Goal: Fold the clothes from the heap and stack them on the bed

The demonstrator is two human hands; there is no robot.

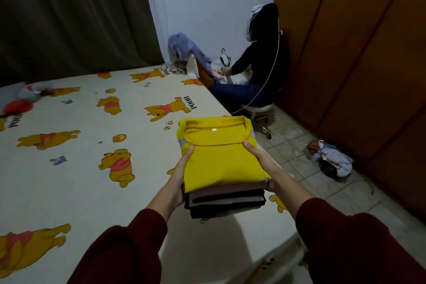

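The person is holding a stack of folded clothes (227, 200) over the near right edge of the bed (80, 168), lifted just above the sheet. A soft, matte yellow shirt (219, 157) is lying on top, folded into a neat rectangle with its ribbed collar facing away and grey strips showing at the shoulders. Beneath it, thin layers of mauve, grey and black fabric are showing only as stacked edges, so the individual garments are hard to tell apart.

The left hand (182, 173) is gripping the stack's left side, thumb lying on the yellow cloth, its fingers hidden underneath. The right hand (260, 163) is clasping the right side the same way, thumb on top, fingers out of sight below. Dark red sleeves are covering both forearms.

The bed's sheet is smooth and cream, printed with yellow cartoon bears. At its far left edge, a small crumpled heap (17, 101) of grey and red cloth is partly cut off. Beyond the bed, another person (260, 62) is sitting on a stool, facing away, on the tiled floor (311, 182).
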